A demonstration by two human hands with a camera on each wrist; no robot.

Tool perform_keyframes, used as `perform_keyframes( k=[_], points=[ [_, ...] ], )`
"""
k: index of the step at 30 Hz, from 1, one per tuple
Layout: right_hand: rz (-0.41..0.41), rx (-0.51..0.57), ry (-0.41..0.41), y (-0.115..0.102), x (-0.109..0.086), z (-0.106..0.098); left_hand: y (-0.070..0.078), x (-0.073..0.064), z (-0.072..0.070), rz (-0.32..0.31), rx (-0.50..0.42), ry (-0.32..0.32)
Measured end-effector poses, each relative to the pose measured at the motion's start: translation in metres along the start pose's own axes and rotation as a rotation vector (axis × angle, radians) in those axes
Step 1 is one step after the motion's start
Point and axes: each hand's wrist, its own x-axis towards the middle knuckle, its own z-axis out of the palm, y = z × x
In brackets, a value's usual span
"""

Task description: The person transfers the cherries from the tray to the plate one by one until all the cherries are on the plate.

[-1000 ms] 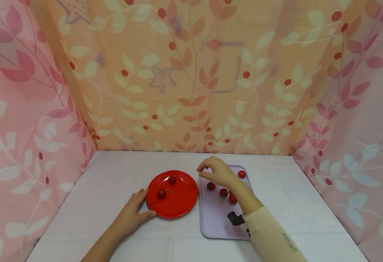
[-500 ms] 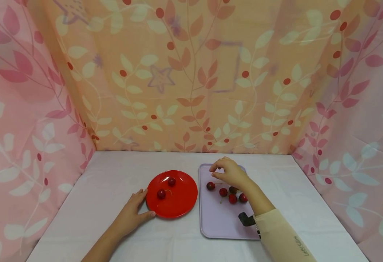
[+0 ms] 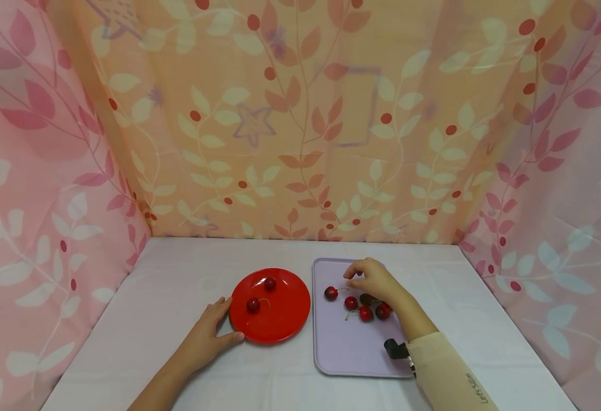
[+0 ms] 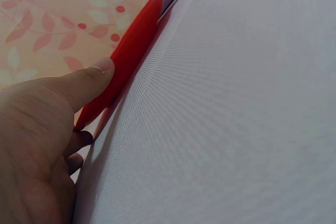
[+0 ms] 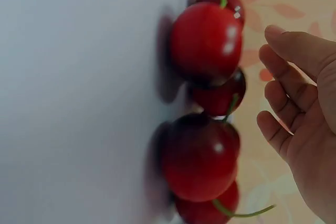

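Note:
My left hand (image 3: 210,331) rests at the left rim of a red plate (image 3: 285,319), thumb and fingers spread along its edge. In the left wrist view the thumb (image 4: 97,80) touches the plate's rim. Two dark red cherries, one (image 3: 253,305) with a stem and another (image 3: 270,283) behind it, lie on the plate. Over the far part of a lilac tray (image 3: 341,357) hovers my right hand (image 3: 375,279), fingers loosely bent. The right wrist view shows nothing between its fingers (image 5: 281,69). Several cherries (image 3: 365,313) lie on the tray just below it; the forearm partly hides the group.
The plate stands left of the tray, with a narrow gap between them. White cloth (image 3: 187,262) covers the table. Patterned curtains (image 3: 300,142) enclose the back and both sides. A black wrist-camera mount (image 3: 395,349) juts out beside the right sleeve, above the tray.
My right hand has moved from the tray's left edge by the plate rightward, then slightly lower, over the cherries. The left hand and the plate stay where they were.

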Motion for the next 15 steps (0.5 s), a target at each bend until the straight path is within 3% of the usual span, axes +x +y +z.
perform_keyframes(
  k=[15],
  points=[
    [0.063,0.082,-0.101,0.022,0.005,0.016,0.000,0.000,0.000,-0.016,0.004,-0.003]
  ],
)
